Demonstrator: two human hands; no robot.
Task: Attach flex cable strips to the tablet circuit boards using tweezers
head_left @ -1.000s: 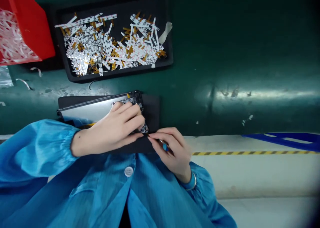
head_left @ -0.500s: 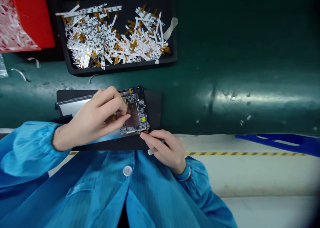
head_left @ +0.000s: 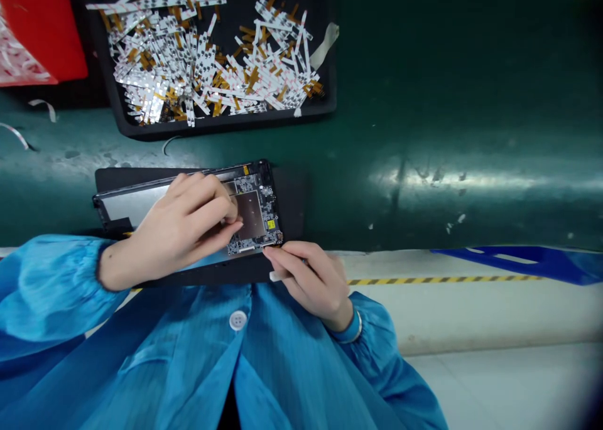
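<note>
Above our fingers, a dark green counter (head_left: 471,91) carries a black tray (head_left: 211,129) of white-and-amber flex strips (head_left: 207,66). Our left hand (head_left: 183,220) rests its close-set fingers (head_left: 211,198) on the bare dark circuit board (head_left: 264,223) of a flat silver-backed tablet (head_left: 134,207); just beside them, our right hand (head_left: 313,285) pinches a slim white object (head_left: 276,277).

No readable text, yellow sticker (head_left: 271,225) on circuit board (head_left: 264,198) illegible

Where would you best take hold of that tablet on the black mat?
Grip the tablet by the long edges of its silver end, from above: it lies flat on the mat, and there fingers avoid the bare circuit board.
</note>
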